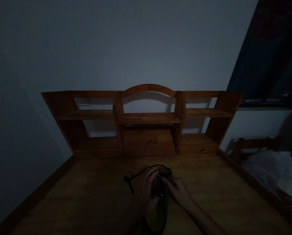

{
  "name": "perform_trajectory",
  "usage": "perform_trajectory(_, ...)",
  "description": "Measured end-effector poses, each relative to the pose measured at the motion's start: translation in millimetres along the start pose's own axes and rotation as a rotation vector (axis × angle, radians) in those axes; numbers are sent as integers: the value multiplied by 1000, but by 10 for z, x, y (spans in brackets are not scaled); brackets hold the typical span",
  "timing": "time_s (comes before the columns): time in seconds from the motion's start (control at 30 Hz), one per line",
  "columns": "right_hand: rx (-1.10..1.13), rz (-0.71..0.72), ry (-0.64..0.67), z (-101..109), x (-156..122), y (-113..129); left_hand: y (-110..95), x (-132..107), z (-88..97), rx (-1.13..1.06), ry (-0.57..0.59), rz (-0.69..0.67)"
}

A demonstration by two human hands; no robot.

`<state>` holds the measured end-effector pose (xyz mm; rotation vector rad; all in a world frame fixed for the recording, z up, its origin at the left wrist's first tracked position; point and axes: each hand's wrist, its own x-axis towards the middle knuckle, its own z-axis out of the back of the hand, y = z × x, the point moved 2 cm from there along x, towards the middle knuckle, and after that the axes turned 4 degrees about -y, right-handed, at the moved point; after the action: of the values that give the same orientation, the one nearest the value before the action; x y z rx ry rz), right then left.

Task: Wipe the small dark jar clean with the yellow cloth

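In the dim light, an opened-out pouch (156,218) with a dark edge and a yellowish inside lies on the wooden desk, low in the middle of the head view. My left hand (144,189) reaches over it, fingers curled around a dark, glossy, rounded object (157,186) with small bright reflections. Its exact kind is too dark to make out. My right hand (179,191) pinches the pouch's dark right edge between thumb and fingers, close beside the glossy object. A dark knob or strap end sticks out at the pouch's left corner.
A wooden shelf unit (149,118) with several compartments stands along the desk's back edge, against the pale wall (146,45). Raised wooden rims border the desk (87,192) at both sides. Beyond the right rim lies whitish bedding (274,171), under a dark window (270,62).
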<state>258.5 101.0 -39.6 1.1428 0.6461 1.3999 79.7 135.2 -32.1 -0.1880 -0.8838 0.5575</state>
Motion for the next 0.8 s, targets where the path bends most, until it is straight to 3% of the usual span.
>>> perform_trajectory(0.13, 519, -242, 182, -65, 14, 29, 47, 8, -11, -29, -77, 29)
perform_trajectory(0.23, 661, -358, 234, -86, 0, -3, 44, 2, -16, 3, -47, -15)
perform_trajectory(0.4, 476, -218, 136, -114, -5, -58, -4, 10, -37, 64, 154, -113)
perform_trajectory(0.57, 234, -78, 3, -130, -10, -35, 24, 35, -64, 41, 184, -97)
perform_trajectory(0.8, 136, -98, -88, -99, 35, -104, -67, 42, -43, -108, 240, 111)
